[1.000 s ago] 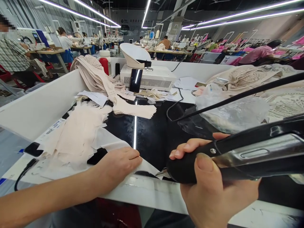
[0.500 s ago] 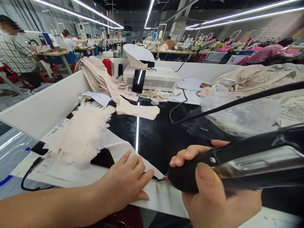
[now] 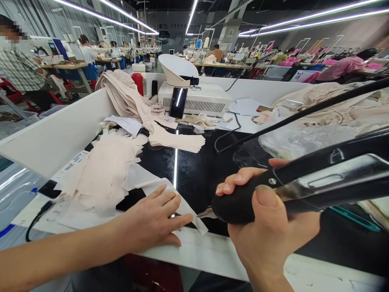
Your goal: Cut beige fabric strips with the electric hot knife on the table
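Higher than half a second before stood the right hand [image 3: 270, 235]. Black tabletop [image 3: 197, 178] showed between and beyond both hands, its white edge [image 3: 194, 244] under the left hand [image 3: 152, 220]. The right clasped the tool [image 3: 306, 184], its rear out of frame. The left, fingers apart, lay on the strip [image 3: 184, 207], partly hiding it; whether the tip [image 3: 208, 213] touched it was unclear.

On the tabletop [image 3: 200, 174], a fabric pile [image 3: 100, 162] lies to the left, and a cloth strip [image 3: 187, 207] runs from beside it, under the left hand [image 3: 154, 219], to the tip of the tool [image 3: 322, 180] in the right hand [image 3: 270, 221]. Behind the pile lie a paper sheet [image 3: 124, 124] and stacked fabric [image 3: 121, 95]; right of these, a phone [image 3: 178, 102] stands before a box [image 3: 206, 95] bearing a visor [image 3: 179, 69]. A plastic bag [image 3: 294, 140] lies behind the tool.
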`<state>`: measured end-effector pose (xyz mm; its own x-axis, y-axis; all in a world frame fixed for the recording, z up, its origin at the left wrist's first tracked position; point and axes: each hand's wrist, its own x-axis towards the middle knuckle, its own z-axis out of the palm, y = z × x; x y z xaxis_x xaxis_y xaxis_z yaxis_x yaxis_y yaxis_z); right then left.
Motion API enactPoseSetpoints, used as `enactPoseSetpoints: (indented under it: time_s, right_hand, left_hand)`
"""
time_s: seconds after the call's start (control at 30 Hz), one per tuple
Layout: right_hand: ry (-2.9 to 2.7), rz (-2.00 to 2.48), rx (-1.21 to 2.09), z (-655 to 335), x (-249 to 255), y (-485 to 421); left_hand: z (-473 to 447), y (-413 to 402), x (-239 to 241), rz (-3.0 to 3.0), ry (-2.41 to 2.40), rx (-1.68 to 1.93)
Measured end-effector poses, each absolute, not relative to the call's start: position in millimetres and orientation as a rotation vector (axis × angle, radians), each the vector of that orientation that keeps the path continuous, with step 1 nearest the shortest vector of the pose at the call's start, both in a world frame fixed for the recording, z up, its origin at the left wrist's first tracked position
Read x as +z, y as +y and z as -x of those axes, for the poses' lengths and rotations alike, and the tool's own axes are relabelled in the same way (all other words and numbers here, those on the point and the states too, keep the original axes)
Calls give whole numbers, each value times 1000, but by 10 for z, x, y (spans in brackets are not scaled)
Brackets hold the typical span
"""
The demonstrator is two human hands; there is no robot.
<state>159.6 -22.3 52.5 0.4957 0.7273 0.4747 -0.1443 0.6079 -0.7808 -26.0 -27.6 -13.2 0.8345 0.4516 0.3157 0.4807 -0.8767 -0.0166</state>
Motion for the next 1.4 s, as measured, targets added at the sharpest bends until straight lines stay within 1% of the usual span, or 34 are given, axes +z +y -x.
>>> enactPoseSetpoints:
  time_s: [0.4,0.53,0.7,0.97,1.17,1.4]
  right_hand:
    - [-970,748,597,-1591,447,-279]
    - [-973,747,581,-1576,447,-296]
    - [-960,756,565,-1539,450,-305]
    - [-942,761,573,-1513,462,-319]
    - [-940,749,596,-1501,458,-308]
    - [-927,763,611,-1526,479,-279]
  left_hand:
    - [420,-95,-57,3059,-622,-384]
    - [407,-95,-26,3077,-700,-349]
    - [377,-113,3,3057,-791,-400]
    - [388,-103,43,3077,-787,-364]
    - [388,-160,59,3081,-783,-258]
    - [366,-190,21,3041,-773,-288]
